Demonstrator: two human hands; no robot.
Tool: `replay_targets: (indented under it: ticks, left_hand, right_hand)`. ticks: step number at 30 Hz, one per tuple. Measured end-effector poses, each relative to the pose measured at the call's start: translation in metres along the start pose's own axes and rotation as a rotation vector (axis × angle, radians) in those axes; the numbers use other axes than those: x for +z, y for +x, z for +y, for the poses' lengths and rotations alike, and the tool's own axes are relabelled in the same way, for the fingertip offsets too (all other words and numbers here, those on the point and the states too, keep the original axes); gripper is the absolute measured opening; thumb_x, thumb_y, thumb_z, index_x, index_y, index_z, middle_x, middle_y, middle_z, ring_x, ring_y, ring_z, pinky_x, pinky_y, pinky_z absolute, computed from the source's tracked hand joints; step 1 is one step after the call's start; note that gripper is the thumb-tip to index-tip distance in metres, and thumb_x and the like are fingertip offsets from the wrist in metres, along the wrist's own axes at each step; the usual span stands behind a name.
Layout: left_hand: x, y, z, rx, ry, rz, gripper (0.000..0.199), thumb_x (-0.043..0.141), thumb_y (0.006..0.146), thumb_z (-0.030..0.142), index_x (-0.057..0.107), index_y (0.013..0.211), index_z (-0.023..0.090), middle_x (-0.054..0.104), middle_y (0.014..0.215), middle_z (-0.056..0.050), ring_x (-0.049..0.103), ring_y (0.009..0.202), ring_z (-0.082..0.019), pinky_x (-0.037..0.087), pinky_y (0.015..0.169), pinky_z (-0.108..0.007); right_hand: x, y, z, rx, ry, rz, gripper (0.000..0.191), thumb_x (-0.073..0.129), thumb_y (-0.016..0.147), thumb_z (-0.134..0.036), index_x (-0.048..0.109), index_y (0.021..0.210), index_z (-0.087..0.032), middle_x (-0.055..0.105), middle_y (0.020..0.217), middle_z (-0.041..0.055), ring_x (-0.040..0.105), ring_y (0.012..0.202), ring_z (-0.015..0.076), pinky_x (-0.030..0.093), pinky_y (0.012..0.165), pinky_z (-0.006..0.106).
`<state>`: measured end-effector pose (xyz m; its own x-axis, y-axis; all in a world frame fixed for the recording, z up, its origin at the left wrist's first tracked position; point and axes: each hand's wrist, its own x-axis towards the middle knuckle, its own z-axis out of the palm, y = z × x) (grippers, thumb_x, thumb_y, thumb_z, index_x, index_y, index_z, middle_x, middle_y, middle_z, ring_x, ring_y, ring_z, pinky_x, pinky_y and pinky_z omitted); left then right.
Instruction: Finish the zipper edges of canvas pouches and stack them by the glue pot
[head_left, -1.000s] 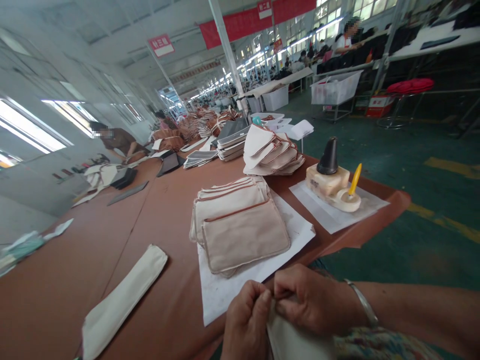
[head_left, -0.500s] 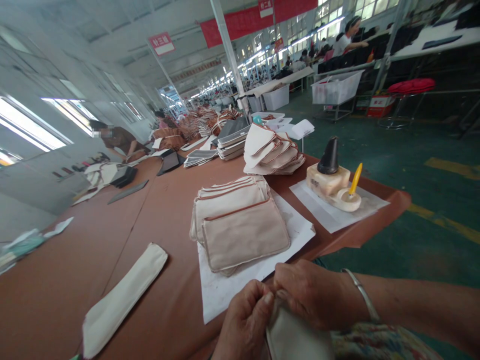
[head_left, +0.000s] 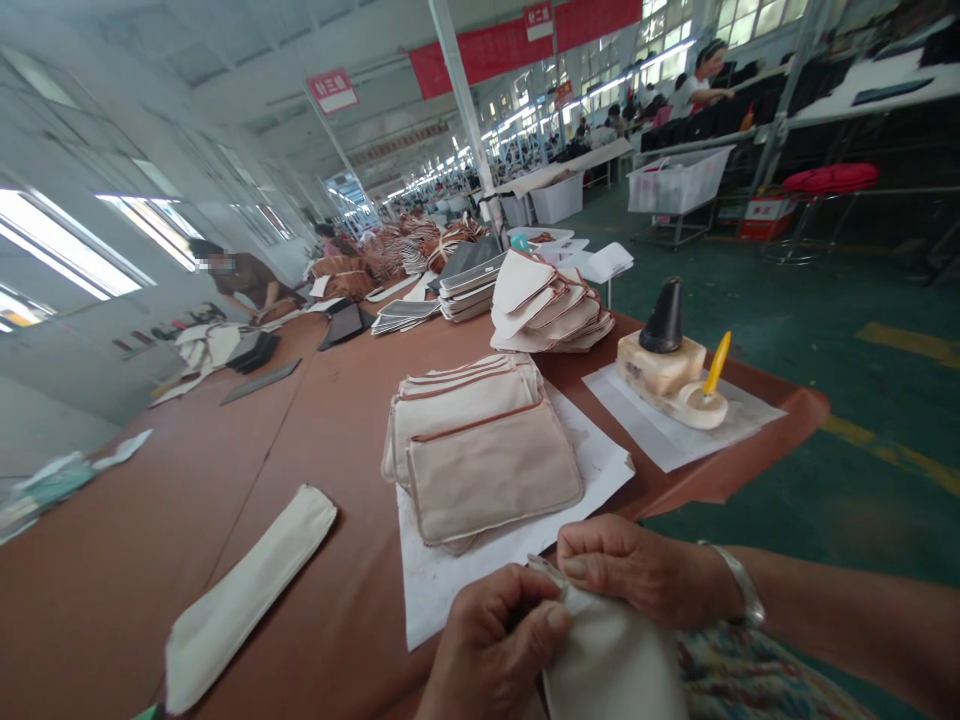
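Low at the table's near edge, my left hand [head_left: 504,640] and my right hand [head_left: 637,572] both pinch the upper edge of a beige fabric piece [head_left: 611,660]. Its lower part runs out of view at the bottom. Between the fingertips a bit of the edge stands up. Just beyond my hands lies a stack of beige fabric pouches [head_left: 491,470] with brown-trimmed edges, resting on a white paper sheet [head_left: 435,600]. A long, narrow cream fabric piece [head_left: 251,600] lies to the left by itself.
A glue pot with a black cone [head_left: 664,320] and a yellow-handled tool [head_left: 718,362] stands at right on paper. Behind are trimmed fabric pieces [head_left: 547,305] and grey panels [head_left: 469,280]. A co-worker [head_left: 251,280] leans over the brown table [head_left: 322,420] at far left.
My hands have moved slightly apart along the fabric's edge, so more of that edge shows between the fingers. The view has shifted a little.
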<state>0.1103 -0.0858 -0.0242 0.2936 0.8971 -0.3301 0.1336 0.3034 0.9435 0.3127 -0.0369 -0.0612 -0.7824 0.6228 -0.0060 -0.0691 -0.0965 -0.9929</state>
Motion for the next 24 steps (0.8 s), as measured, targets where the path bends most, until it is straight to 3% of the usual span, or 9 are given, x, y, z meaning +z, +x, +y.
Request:
replay_targets:
  ticks: [4, 7, 10, 16, 24]
  left_hand:
    - [0.004, 0.001, 0.003, 0.001, 0.045, 0.067, 0.032, 0.073, 0.076, 0.042, 0.065, 0.066, 0.013, 0.054, 0.062, 0.000, 0.040, 0.058, -0.010, 0.032, 0.055, -0.020]
    - [0.010, 0.002, 0.000, -0.112, -0.251, 0.104, 0.031, 0.076, 0.072, 0.038, 0.056, 0.062, 0.016, 0.046, 0.053, 0.004, 0.034, 0.049, -0.007, 0.027, 0.049, -0.019]
    - [0.014, 0.003, -0.003, -0.173, -0.429, 0.080, 0.036, 0.078, 0.070, 0.041, 0.052, 0.064, 0.017, 0.043, 0.052, 0.006, 0.031, 0.046, -0.006, 0.024, 0.046, -0.019]
    - [0.006, 0.003, 0.002, -0.162, -0.277, 0.014, 0.043, 0.076, 0.073, 0.051, 0.054, 0.064, 0.015, 0.045, 0.054, 0.005, 0.031, 0.048, -0.005, 0.022, 0.048, -0.019]
    - [0.004, 0.003, 0.000, -0.150, -0.128, 0.048, 0.034, 0.085, 0.062, 0.040, 0.067, 0.065, 0.012, 0.057, 0.060, 0.000, 0.039, 0.056, -0.008, 0.027, 0.052, -0.021]
  right_hand:
    - [0.007, -0.003, -0.007, 0.010, -0.109, 0.016, 0.043, 0.046, 0.096, -0.056, 0.049, 0.084, -0.015, 0.044, 0.075, -0.0018, 0.037, 0.067, 0.0106, 0.032, 0.054, 0.020]
    - [0.010, -0.005, -0.010, -0.016, -0.149, 0.060, 0.042, 0.045, 0.097, -0.055, 0.048, 0.084, -0.015, 0.045, 0.076, -0.0016, 0.037, 0.068, 0.0109, 0.032, 0.056, 0.021]
    - [0.008, -0.006, -0.009, -0.012, -0.039, 0.072, 0.043, 0.044, 0.097, -0.055, 0.046, 0.080, -0.016, 0.040, 0.073, -0.0030, 0.033, 0.065, 0.0101, 0.030, 0.055, 0.021]
    - [0.001, -0.004, -0.007, 0.081, 0.065, -0.046, 0.039, 0.073, 0.079, -0.046, 0.054, 0.089, -0.013, 0.048, 0.075, -0.0028, 0.038, 0.064, 0.0085, 0.030, 0.055, 0.019]
    - [0.009, -0.005, -0.001, 0.076, -0.003, 0.156, 0.014, 0.068, 0.074, -0.022, 0.062, 0.082, -0.012, 0.055, 0.069, -0.0026, 0.041, 0.060, 0.0084, 0.031, 0.053, 0.018]
